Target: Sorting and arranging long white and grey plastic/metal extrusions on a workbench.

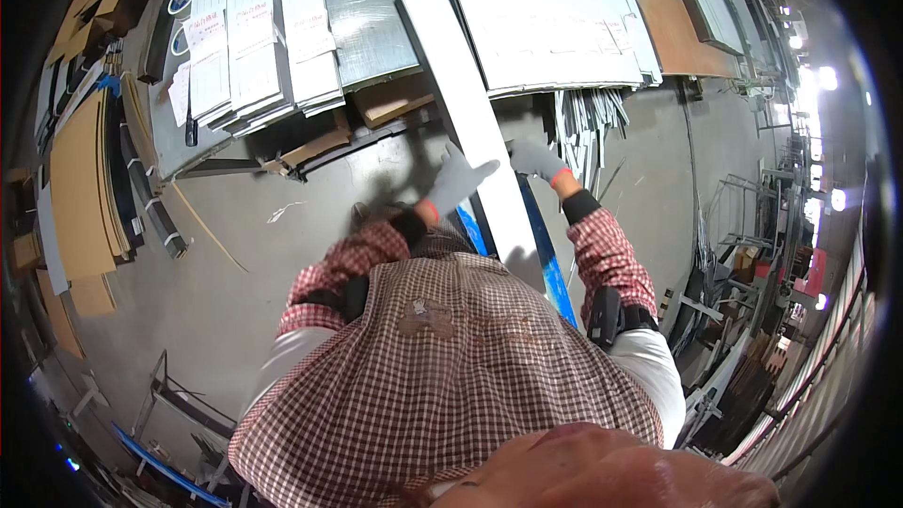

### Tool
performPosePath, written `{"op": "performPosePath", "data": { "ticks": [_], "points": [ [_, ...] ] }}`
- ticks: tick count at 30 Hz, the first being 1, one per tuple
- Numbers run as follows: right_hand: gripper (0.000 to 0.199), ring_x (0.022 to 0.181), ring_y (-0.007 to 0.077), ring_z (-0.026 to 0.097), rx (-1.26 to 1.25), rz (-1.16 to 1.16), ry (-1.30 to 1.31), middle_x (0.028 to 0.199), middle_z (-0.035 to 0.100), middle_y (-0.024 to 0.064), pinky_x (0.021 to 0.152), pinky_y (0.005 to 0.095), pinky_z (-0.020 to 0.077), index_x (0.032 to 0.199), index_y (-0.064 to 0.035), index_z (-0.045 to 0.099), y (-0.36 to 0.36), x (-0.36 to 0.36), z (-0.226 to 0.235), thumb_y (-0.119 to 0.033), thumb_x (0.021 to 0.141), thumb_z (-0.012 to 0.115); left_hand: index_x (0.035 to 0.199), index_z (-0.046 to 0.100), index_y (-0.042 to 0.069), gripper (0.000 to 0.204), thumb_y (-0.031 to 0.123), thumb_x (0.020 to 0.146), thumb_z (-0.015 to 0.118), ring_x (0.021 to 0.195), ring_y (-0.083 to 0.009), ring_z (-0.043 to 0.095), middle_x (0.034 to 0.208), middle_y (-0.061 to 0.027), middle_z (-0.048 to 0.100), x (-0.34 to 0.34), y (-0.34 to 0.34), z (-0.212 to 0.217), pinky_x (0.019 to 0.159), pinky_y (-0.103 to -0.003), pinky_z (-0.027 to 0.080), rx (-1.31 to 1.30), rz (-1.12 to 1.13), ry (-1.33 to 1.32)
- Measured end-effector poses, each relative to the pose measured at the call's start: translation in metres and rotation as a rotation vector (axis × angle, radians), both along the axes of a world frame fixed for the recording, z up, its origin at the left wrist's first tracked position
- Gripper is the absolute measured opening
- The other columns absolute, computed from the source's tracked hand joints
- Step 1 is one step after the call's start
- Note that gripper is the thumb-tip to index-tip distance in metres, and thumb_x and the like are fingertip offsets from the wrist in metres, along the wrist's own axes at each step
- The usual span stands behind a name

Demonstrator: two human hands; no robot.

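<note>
Between the left hand (458, 181) and the right hand (538, 160), both gloved, runs the long white panel (475, 113), far end up among the sheets, near end at the checked apron (451, 357). Left thumb's across its face, right hand's at the opposite edge; how tightly either grip is closed, I can't tell. And it's crowded up top: stacked white strips (249, 28) to the left, broad white sheets (555, 19) hard alongside, then a rust-brown board (668, 9). Loose strips (585, 127) spill out beyond the right hand, cardboard sheets (80, 179) lean far left!
</note>
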State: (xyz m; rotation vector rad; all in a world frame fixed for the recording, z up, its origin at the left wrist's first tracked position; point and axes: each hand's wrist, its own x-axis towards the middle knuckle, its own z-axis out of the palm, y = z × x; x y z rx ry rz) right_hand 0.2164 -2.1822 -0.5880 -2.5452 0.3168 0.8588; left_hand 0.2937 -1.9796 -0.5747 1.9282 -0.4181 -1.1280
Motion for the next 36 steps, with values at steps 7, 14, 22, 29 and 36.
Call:
{"op": "performPosePath", "data": {
  "ticks": [7,14,22,29,36],
  "points": [
    [0.036,0.097,0.0289,0.06,0.617,0.193,-0.336,0.109,0.061,0.0181,0.083,0.0352,0.0479,0.114,-0.0017,0.056,0.06,0.03,0.171,-0.01,0.079,0.058,0.136,0.018,-0.014,0.08,0.011,0.079,0.068,0.063,-0.0131,0.061,0.087,-0.0148,0.062,0.028,0.065,0.098,0.06,-0.023,0.051,-0.457,-0.064,-0.047],
    [0.023,0.078,0.0263,0.063,0.382,0.017,-0.111,0.093,0.065,0.018,0.071,0.031,0.0513,0.097,-0.0021,0.066,0.014,0.023,0.128,-0.011,0.078,0.058,0.132,0.039,-0.005,0.057,0.009,0.081,0.062,0.061,-0.014,0.058,0.085,-0.011,0.061,0.006,0.124,0.027,0.058,-0.025,0.049,-0.415,0.174,0.245],
    [0.021,0.083,0.0194,0.062,0.484,-0.245,-0.543,0.092,0.067,0.0127,0.075,0.0326,0.0476,0.097,-0.0005,0.064,0.051,0.011,-0.058,-0.014,0.081,0.059,0.061,0.064,0.005,0.014,0.015,0.069,0.061,0.059,-0.0308,0.055,0.068,-0.0118,0.062,0.035,0.055,-0.1,0.054,-0.036,0.043,-0.569,-0.654,-0.329],
    [0.094,0.12,0.0396,0.042,-0.259,-0.263,-0.515,0.129,0.04,0.0309,0.099,0.0437,0.0371,0.138,0.0005,0.026,0.151,-0.03,0.056,-0.03,0.065,0.076,0.11,0.059,0.003,0.03,0.014,0.082,0.058,0.081,-0.0223,0.058,0.088,-0.0073,0.063,0.014,0.113,-0.139,0.072,-0.037,0.046,-0.327,-0.357,-0.435],
    [0.07,0.118,0.0356,0.046,-0.325,-0.171,-0.79,0.124,0.046,0.0276,0.097,0.0478,0.0356,0.131,0.0004,0.038,0.117,-0.038,-0.01,-0.021,0.072,0.067,0.106,0.063,0.011,0.036,0.024,0.073,0.067,0.076,-0.0313,0.064,0.08,-0.0172,0.065,0.012,-0.001,0.01,0.069,-0.037,0.05,-0.064,-0.702,-0.524]
  ]
}}
